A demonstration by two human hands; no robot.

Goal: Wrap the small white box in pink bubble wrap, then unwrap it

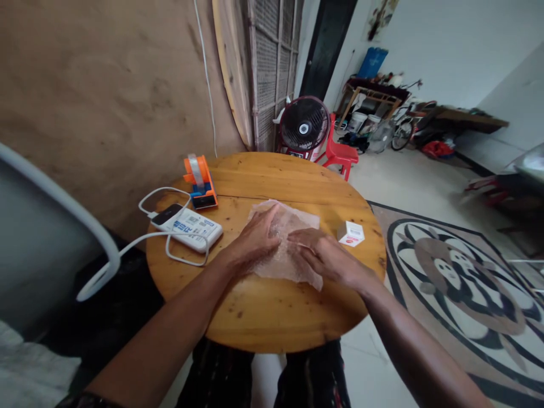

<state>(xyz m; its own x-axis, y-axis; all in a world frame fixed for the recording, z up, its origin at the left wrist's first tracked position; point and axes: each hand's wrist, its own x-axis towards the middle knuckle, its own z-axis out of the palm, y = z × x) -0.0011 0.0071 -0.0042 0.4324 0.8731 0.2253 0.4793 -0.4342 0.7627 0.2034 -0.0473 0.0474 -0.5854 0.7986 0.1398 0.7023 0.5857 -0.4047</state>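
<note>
One sheet of bubble wrap (304, 219) lies on the round wooden counter (272, 320). The left hand (256, 238) rests extended on it; the right hand (322, 251) touches its right side, fingers parted. Step: apparently smoothing. Next move calls for even pressure; anything underneath cannot be confirmed.

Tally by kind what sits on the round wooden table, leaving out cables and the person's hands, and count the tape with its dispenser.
Tape dispenser: 1
White power bank: 1
Clear plastic wrap sheet: 1
Small white box: 1
Total: 4
</note>
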